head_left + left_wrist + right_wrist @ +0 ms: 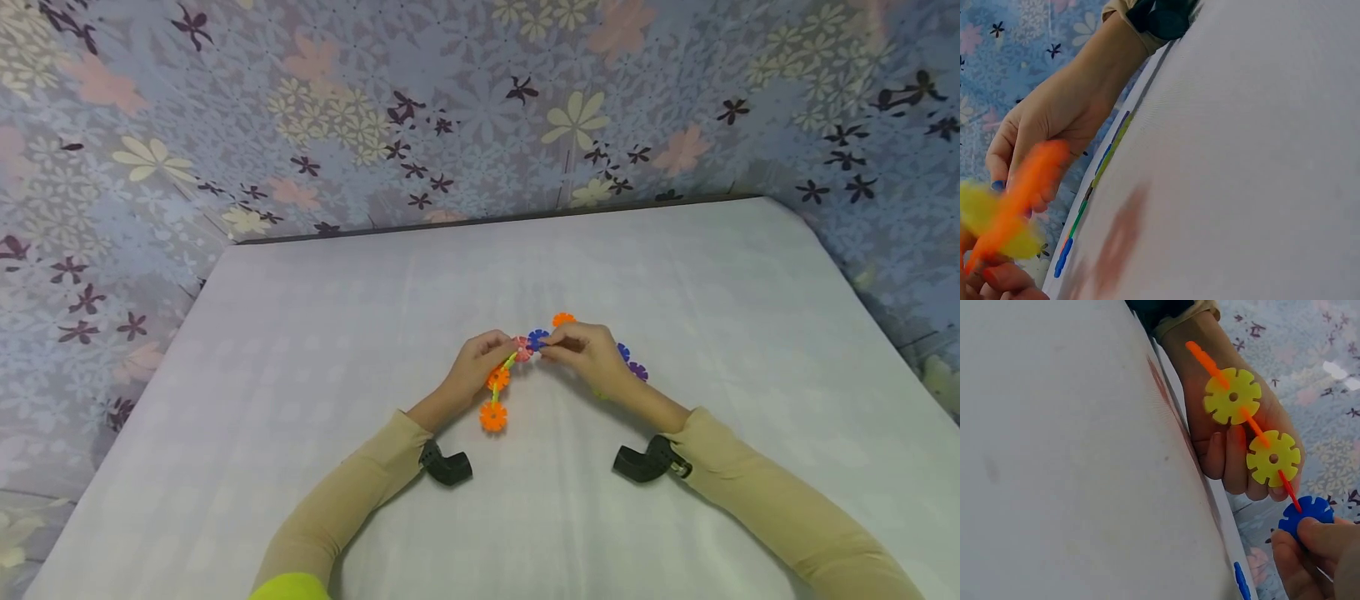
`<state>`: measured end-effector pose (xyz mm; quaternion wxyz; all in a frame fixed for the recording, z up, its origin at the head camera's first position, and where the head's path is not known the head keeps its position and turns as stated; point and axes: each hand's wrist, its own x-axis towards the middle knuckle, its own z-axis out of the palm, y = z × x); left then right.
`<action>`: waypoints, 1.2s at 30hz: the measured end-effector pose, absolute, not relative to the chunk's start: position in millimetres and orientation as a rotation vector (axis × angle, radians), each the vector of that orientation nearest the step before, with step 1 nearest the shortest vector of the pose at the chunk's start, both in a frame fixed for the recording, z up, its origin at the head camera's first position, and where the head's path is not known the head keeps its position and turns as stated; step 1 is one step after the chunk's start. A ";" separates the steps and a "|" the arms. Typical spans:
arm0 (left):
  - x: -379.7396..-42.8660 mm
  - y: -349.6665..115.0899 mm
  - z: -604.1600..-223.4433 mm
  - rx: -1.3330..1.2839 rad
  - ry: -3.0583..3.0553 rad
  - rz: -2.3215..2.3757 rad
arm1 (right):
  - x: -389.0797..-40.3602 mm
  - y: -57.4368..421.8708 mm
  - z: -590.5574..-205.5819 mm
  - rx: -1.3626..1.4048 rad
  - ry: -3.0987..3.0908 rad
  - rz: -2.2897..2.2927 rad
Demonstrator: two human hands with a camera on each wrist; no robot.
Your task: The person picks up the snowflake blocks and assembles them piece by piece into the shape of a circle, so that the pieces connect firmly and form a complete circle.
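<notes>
The blue disc (1314, 507) is pinched by the right hand (590, 350), the red disc (522, 349) by the left hand (474, 365); slotting is apparently underway, and aligned pressing is called for.

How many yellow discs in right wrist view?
2: upper yellow disc, in front of the left hand; lower yellow disc, nearer the held blue disc. Others may be hidden.

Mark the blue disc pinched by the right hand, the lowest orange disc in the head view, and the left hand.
Blue disc (1310, 508): right wrist view, its uncovered upper face.
Orange disc (493, 419): head view, middle of its face.
Left hand (477, 363): head view, back of the hand.
</notes>
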<state>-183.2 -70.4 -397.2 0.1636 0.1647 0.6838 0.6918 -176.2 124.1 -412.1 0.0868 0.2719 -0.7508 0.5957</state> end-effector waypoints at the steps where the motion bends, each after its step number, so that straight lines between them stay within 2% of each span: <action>1: -183.0 -70.0 -396.4 0.471 1.954 1.972 | -178.0 124.8 -414.5 0.795 -2.258 1.748; 7: -188.1 -70.8 -399.0 0.445 1.979 1.978 | -184.9 128.7 -418.8 0.749 -2.571 1.272; 10: -194.8 -72.0 -408.7 0.432 1.976 1.980 | -185.7 131.0 -420.4 0.854 -2.707 0.947; 14: -202.0 -72.0 -421.0 0.433 2.001 1.975 | -185.3 132.4 -422.5 0.993 -2.688 0.790; 23: -201.3 -72.7 -425.3 0.371 2.025 2.020 | -186.0 130.0 -424.5 1.031 -2.569 0.885; 36: -199.9 -74.0 -425.5 0.370 2.030 1.977 | -181.6 129.4 -416.9 0.634 -2.511 1.370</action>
